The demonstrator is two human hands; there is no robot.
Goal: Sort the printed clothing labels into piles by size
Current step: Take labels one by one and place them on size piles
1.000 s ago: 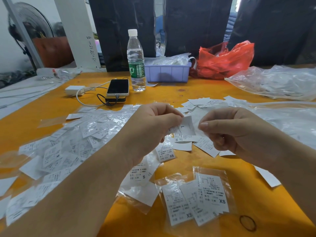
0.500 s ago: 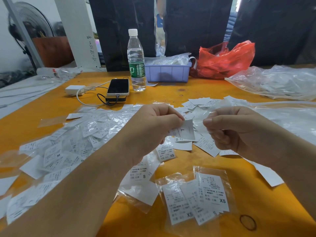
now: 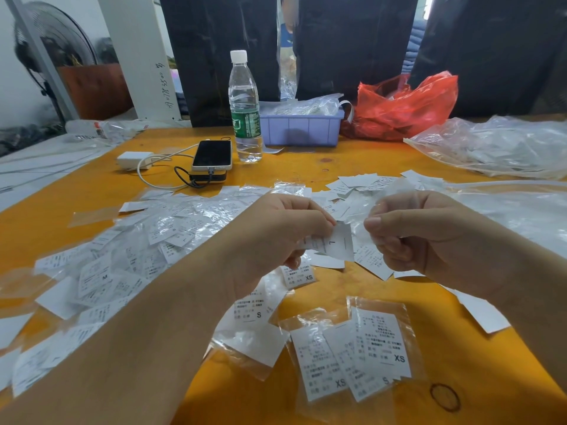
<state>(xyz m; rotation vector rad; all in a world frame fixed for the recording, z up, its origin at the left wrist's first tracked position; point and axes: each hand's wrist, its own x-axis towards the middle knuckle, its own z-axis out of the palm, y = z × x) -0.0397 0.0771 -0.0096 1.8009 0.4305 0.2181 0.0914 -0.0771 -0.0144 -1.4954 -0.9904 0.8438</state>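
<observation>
Nearest, a clear sleeve of XS labels [image 3: 362,357] lies flat on the orange table [image 3: 322,162]. Above it, an L label [image 3: 333,244] is pinched at its left edge under the thumb and fingers of the left hand [image 3: 276,237]. Since a second ago the right hand [image 3: 411,231] has been drawn rightward, clenched on a clear plastic sleeve [image 3: 363,222]; a gap is now open between label and right fingertips. The label is judged freed from its sleeve, ready for piling. Farther left, the unsorted label heap [image 3: 132,256] is spread; beyond, a water bottle [image 3: 244,108] stands.
</observation>
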